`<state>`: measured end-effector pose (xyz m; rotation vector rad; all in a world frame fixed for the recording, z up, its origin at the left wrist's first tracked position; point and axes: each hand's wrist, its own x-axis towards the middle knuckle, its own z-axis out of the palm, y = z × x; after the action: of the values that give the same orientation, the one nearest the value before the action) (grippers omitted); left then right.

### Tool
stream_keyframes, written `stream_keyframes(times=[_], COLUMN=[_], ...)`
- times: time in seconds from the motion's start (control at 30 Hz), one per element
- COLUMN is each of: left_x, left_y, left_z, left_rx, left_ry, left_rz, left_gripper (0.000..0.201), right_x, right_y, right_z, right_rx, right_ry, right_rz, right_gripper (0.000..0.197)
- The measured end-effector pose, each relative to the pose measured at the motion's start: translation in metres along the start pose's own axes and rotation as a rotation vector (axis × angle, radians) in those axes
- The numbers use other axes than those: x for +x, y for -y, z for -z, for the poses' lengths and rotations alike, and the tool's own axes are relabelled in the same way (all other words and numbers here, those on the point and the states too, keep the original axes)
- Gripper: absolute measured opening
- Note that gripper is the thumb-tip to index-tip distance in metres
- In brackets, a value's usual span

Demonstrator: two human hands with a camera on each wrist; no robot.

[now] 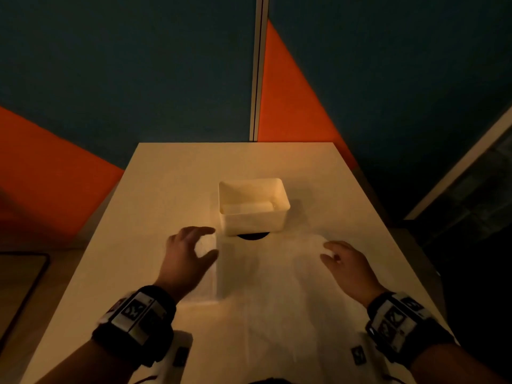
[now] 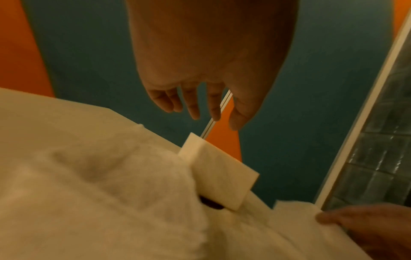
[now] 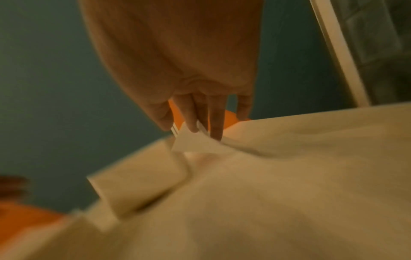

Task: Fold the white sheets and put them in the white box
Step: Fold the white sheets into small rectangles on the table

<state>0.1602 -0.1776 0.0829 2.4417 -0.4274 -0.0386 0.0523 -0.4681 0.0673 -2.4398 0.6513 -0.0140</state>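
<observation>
A white sheet (image 1: 271,286) lies spread on the table in front of the white box (image 1: 255,221). Something pale lies in the bottom of the box. My left hand (image 1: 210,242) hovers over the sheet's far left corner, thumb and fingers apart; the left wrist view shows this left hand (image 2: 200,114) holding nothing above the sheet (image 2: 111,193) and box (image 2: 220,176). My right hand (image 1: 328,250) is at the far right corner. In the blurred right wrist view, the right hand (image 3: 191,130) pinches a raised corner of the sheet (image 3: 266,176) at its fingertips.
The cream table (image 1: 171,173) stands against blue and orange wall panels (image 1: 291,106). A dark round hole (image 1: 252,236) in the tabletop shows just under the box's near side. A dark-edged surface (image 1: 25,273) lies to the left, below table height.
</observation>
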Motion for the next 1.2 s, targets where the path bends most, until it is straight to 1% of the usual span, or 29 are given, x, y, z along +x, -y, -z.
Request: stream_keyframes(times=[0.07, 0.1, 0.17, 0.2, 0.27, 0.33, 0.37, 0.43, 0.5, 0.53, 0.6, 0.67, 0.73, 0.8, 0.87, 0.9, 0.97, 1.03, 1.07, 1.1, 1.13, 1.2], left_x=[0.001, 0.002, 0.004, 0.004, 0.002, 0.002, 0.002, 0.001, 0.0, 0.0, -0.002, -0.002, -0.002, 0.0, 0.002, 0.002, 0.003, 0.004, 0.004, 0.005, 0.005, 0.005], left_y=[-0.017, -0.024, -0.039, -0.045, -0.054, -0.06, -0.062, -0.068, -0.072, -0.072, -0.077, -0.078, -0.078, -0.076, -0.075, -0.074, -0.073, -0.072, -0.071, -0.07, -0.072, -0.073], left_z=[-0.005, -0.006, -0.009, -0.01, -0.01, -0.01, -0.009, -0.006, -0.003, -0.003, 0.0, 0.001, 0.002, 0.003, 0.004, 0.004, 0.004, 0.005, 0.004, 0.004, 0.004, 0.003], left_rx=[-0.203, -0.306, -0.518, -0.631, -0.84, -1.004, -1.058, -1.107, -1.144, -1.171, -1.246, -1.319, -1.333, -1.341, -1.393, -1.428, -1.464, -1.469, -1.482, -1.49, -1.489, -1.496], left_ry=[0.089, 0.151, 0.329, 0.432, 0.608, 0.695, 0.709, 0.71, 0.716, 0.725, 0.719, 0.706, 0.694, 0.672, 0.63, 0.614, 0.588, 0.577, 0.584, 0.59, 0.597, 0.623], left_rz=[0.022, 0.048, 0.107, 0.136, 0.202, 0.27, 0.293, 0.311, 0.311, 0.298, 0.294, 0.302, 0.339, 0.396, 0.452, 0.467, 0.478, 0.494, 0.499, 0.502, 0.509, 0.507], left_gripper=[0.036, 0.033, 0.03, 0.032, 0.042, 0.054, 0.055, 0.047, 0.052, 0.054, 0.049, 0.045, 0.048, 0.047, 0.039, 0.035, 0.029, 0.031, 0.033, 0.034, 0.035, 0.038], right_x=[-0.001, -0.002, -0.005, -0.008, -0.014, -0.021, -0.024, -0.031, -0.037, -0.04, -0.046, -0.048, -0.05, -0.049, -0.047, -0.045, -0.037, -0.028, -0.023, -0.02, -0.017, -0.015], right_y=[0.021, 0.031, 0.049, 0.058, 0.074, 0.087, 0.093, 0.105, 0.115, 0.12, 0.127, 0.131, 0.132, 0.131, 0.13, 0.128, 0.123, 0.113, 0.107, 0.101, 0.096, 0.09], right_z=[0.003, 0.005, 0.008, 0.01, 0.011, 0.01, 0.01, 0.009, 0.008, 0.009, 0.008, 0.009, 0.013, 0.017, 0.023, 0.026, 0.033, 0.039, 0.04, 0.041, 0.041, 0.04], right_rx=[0.172, 0.226, 0.314, 0.354, 0.398, 0.398, 0.403, 0.412, 0.424, 0.444, 0.509, 0.598, 0.654, 0.685, 0.768, 0.833, 0.908, 0.839, 0.798, 0.782, 0.79, 0.861], right_ry=[-0.064, -0.074, -0.075, -0.066, -0.013, 0.074, 0.109, 0.165, 0.238, 0.284, 0.369, 0.462, 0.521, 0.48, 0.378, 0.305, 0.092, -0.114, -0.164, -0.156, -0.089, 0.141], right_rz=[0.02, 0.036, 0.078, 0.1, 0.154, 0.235, 0.277, 0.345, 0.386, 0.391, 0.387, 0.377, 0.37, 0.35, 0.323, 0.302, 0.263, 0.188, 0.124, 0.054, -0.011, -0.091], right_gripper=[0.032, 0.031, 0.03, 0.029, 0.03, 0.033, 0.034, 0.036, 0.037, 0.038, 0.044, 0.038, 0.036, 0.038, 0.034, 0.029, 0.021, 0.016, 0.019, 0.024, 0.029, 0.031])
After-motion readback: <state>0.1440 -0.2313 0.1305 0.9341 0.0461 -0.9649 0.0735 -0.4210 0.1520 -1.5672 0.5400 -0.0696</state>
